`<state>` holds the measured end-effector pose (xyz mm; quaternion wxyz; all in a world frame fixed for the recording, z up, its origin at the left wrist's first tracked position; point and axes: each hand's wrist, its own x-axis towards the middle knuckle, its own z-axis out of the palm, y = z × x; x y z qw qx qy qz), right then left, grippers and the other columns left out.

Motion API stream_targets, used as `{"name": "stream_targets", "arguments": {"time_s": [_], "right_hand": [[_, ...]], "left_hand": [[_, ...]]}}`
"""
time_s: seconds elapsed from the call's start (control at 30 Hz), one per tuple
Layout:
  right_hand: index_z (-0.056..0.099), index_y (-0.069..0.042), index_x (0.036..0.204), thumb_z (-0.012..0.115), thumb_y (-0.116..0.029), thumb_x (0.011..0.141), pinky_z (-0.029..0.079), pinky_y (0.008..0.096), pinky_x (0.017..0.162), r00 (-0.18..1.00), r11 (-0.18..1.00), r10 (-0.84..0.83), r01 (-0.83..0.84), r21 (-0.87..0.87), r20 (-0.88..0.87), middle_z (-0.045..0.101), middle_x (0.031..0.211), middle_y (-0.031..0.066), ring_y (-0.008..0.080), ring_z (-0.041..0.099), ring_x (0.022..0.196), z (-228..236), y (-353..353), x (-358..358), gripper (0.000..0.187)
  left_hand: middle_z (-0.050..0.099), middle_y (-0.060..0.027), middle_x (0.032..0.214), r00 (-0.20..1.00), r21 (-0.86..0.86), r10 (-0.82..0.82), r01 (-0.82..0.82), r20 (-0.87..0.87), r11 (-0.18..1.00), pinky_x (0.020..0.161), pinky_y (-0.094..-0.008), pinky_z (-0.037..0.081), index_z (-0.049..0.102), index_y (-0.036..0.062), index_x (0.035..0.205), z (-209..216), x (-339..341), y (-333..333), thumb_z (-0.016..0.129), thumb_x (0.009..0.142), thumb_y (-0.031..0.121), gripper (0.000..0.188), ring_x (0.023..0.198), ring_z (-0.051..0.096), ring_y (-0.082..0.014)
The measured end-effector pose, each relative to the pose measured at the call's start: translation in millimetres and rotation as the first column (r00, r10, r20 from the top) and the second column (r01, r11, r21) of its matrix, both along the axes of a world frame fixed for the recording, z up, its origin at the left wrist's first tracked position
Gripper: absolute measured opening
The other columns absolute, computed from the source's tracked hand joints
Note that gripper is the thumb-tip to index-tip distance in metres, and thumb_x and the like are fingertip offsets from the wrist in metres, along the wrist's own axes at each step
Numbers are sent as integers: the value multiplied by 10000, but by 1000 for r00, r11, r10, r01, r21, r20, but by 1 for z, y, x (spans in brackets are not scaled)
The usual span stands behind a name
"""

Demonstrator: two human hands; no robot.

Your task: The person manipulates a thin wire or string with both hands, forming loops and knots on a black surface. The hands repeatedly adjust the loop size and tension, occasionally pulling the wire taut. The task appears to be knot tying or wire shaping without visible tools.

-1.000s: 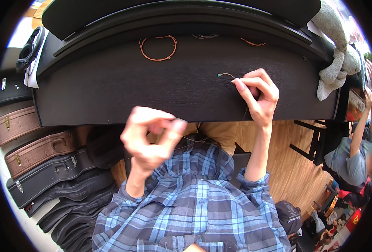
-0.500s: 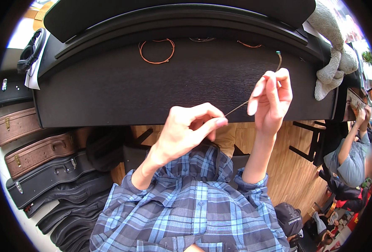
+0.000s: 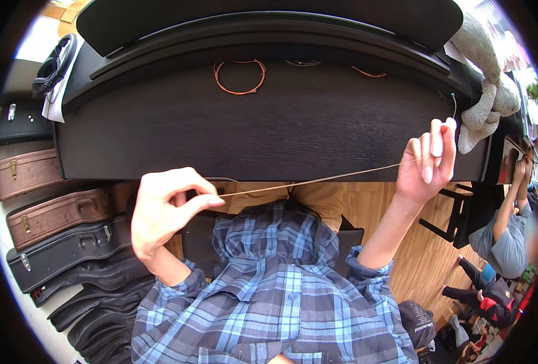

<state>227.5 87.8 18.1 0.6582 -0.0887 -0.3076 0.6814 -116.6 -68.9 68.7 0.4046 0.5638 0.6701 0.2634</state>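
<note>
A thin bronze guitar string (image 3: 317, 181) stretches nearly straight between my two hands, in front of the black desk's near edge. My left hand (image 3: 172, 209) pinches it between thumb and forefinger at the left, and a short loose end shows beyond the fingers. At the right, my right hand (image 3: 425, 161) is raised over the desk and pinches the string near its other end. A short piece with a small green tip sticks up past those fingertips. A coiled orange string (image 3: 240, 93) lies toward the back of the desk.
Further thin strings (image 3: 369, 73) lie along the back of the black desk (image 3: 159, 133). Headphones (image 3: 53, 70) rest at its left, a grey plush toy (image 3: 490, 100) at its right. Instrument cases (image 3: 62, 218) line the floor at left. Another person (image 3: 505, 236) sits at far right.
My hands have moved apart, the left one leftward and the right one rightward. A much longer stretch of string now shows between them.
</note>
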Motion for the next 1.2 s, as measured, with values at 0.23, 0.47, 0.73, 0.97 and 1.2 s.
{"name": "stream_targets", "arguments": {"time_s": [0.23, 0.47, 0.73, 0.97, 1.2], "right_hand": [[550, 38, 1102, 421, -63, 1083, 364, 199, 424, 1000, 999, 2, -2, 40, 8, 592, 836, 92, 62, 410, 433, -7, 3, -7, 165], [594, 2, 1118, 492, -103, 1078, 385, 196, 488, 935, 947, -203, 263, -182, 292, 605, 824, 44, 32, 445, 522, -32, 15, -29, 151], [607, -17, 1060, 582, -110, 1043, 531, 261, 583, 787, 956, -241, 295, -3, 568, 657, 800, 80, 144, 634, 598, -51, 13, -43, 98], [595, -2, 1051, 577, -97, 1043, 553, 268, 603, 742, 952, -259, 303, 36, 619, 663, 803, 94, 153, 648, 613, -48, 11, -45, 97], [602, 2, 1062, 582, -94, 1042, 555, 268, 608, 742, 956, -257, 290, 50, 620, 668, 812, 98, 146, 646, 624, -50, 12, -44, 100]], "left_hand": [[728, -61, 799, 985, 16, 83, -87, 152, 996, 569, -199, 511, 726, -18, 960, 4, -23, -16, 791, 802, -25, 170, 573, 659, -94], [758, -69, 796, 930, 25, 282, -296, 237, 955, 442, -173, 446, 723, -5, 942, -38, 4, 6, 819, 831, 46, 156, 504, 617, -43], [764, -76, 775, 886, 132, 331, -389, 324, 912, 469, -176, 452, 612, 3, 1016, -71, 23, 28, 855, 807, 75, 329, 510, 621, -54], [777, -92, 874, 901, 148, 250, -318, 354, 936, 551, -217, 499, 498, 11, 1184, -75, 27, 24, 698, 958, 84, 311, 579, 647, -92], [773, -123, 961, 837, 109, 158, -250, 524, 962, 600, -219, 504, 463, 22, 1190, -74, 24, 21, 557, 1054, 151, 210, 630, 657, -107]]}}
